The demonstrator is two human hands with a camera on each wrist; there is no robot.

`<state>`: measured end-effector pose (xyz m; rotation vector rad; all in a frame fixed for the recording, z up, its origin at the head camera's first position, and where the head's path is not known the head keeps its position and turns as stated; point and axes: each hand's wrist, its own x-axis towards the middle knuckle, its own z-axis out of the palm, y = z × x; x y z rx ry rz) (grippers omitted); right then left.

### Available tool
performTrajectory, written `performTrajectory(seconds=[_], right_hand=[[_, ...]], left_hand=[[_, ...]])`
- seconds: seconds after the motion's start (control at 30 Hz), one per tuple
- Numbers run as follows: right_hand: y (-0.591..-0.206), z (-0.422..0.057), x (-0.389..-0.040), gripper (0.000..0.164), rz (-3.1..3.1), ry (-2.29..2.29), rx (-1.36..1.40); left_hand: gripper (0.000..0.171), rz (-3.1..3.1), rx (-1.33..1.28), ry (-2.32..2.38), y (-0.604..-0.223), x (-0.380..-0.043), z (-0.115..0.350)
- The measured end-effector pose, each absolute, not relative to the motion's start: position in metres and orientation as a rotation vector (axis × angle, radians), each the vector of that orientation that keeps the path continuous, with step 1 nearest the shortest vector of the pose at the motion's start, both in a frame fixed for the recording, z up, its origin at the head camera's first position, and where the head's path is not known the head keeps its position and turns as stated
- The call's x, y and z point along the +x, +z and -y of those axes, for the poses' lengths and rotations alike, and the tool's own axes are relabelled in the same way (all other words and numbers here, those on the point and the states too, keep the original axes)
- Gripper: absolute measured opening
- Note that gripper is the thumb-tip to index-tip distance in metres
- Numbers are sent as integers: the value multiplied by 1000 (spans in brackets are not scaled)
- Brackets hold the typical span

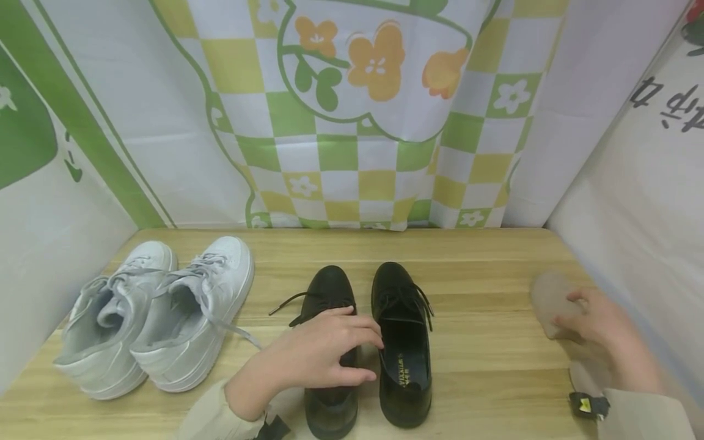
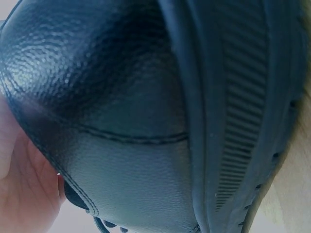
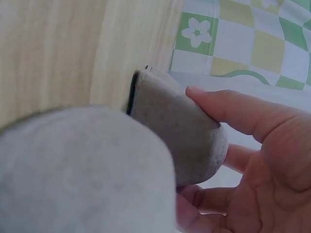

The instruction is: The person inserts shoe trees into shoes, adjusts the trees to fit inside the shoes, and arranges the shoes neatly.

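My left hand point(image 1: 313, 348) lies over the left black lace-up shoe point(image 1: 331, 412), its fingers loosely extended toward the right black shoe point(image 1: 406, 397). Whether the fingertips touch that shoe's opening I cannot tell. Black leather and a ribbed sole fill the left wrist view, with part of the hand point(image 2: 29, 179) behind. At the far right, my right hand point(image 1: 607, 330) grips a beige suede-like shoe point(image 1: 550, 302), blurred in the head view. Thumb and fingers take its rounded end point(image 3: 184, 136) from opposite sides. A second beige shoe point(image 3: 82, 174) is nearer that wrist camera.
Two white sneakers point(image 1: 192, 311) with loose laces stand side by side at the left. All the shoes are on a wood-grain surface point(image 1: 484, 366). A checkered floral cloth point(image 1: 341, 177) hangs at the back, and white cloth point(image 1: 632, 201) borders the right side.
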<state>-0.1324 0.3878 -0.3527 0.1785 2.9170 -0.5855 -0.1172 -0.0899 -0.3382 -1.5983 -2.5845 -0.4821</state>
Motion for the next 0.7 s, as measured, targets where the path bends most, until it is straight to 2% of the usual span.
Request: performTrajectory(seconds=[0.33,0.7], right_hand=[[-356,-393,-126,65,-2924,-626,215],[-351,-392,-124,66,-2936,-706,276]], left_hand=[[31,2622,-1604,-515,-338,-117,88],[31,2642,-1586,-512,-338,-117,90]])
